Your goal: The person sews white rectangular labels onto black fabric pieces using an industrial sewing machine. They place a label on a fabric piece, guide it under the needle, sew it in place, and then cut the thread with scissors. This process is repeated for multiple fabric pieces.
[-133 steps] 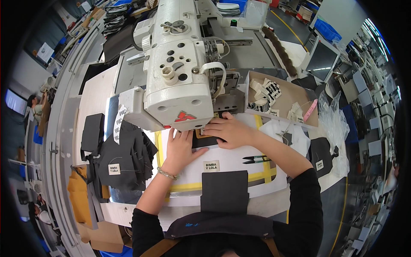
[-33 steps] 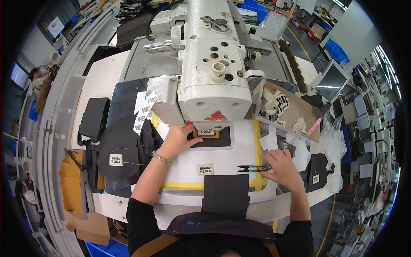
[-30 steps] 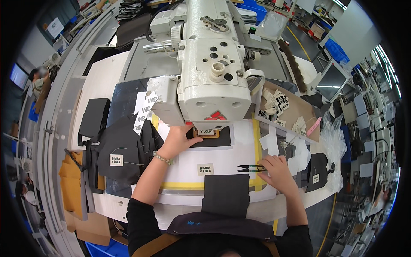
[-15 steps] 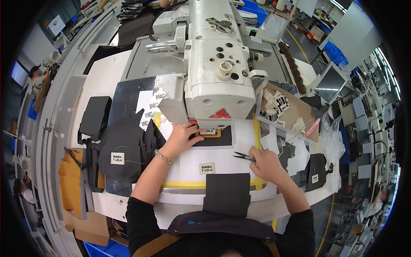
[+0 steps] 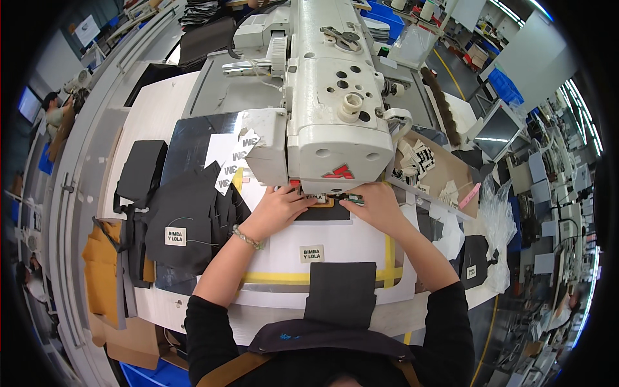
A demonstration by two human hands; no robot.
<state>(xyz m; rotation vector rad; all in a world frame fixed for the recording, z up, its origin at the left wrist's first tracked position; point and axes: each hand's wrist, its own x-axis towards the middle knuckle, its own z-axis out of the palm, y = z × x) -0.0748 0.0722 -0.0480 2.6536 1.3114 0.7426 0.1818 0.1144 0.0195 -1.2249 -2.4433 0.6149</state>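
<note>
Under the head of a white sewing machine lies a dark fabric piece, with a small cream label partly visible inside a yellow-edged clamp. My left hand rests with fingers stretched out over the fabric, fingertips at the label's left side. From the right, my right hand grips black-and-green thread snips. Their tips point left toward the label; the blades are partly hidden. Nearer to me, a loose cream label lies on the white sheet. A folded dark fabric stack sits at the table's front edge.
At left are piled dark fabric pieces, one bearing a label, and mustard cloth. A cardboard tray of cream labels stands right of the machine, beside clear plastic wrap. Yellow tape borders the white sheet.
My right hand has moved forward and left, bringing the snips from over the white sheet to the label under the machine head. My left hand stays at the fabric, its fingers reaching slightly further right.
</note>
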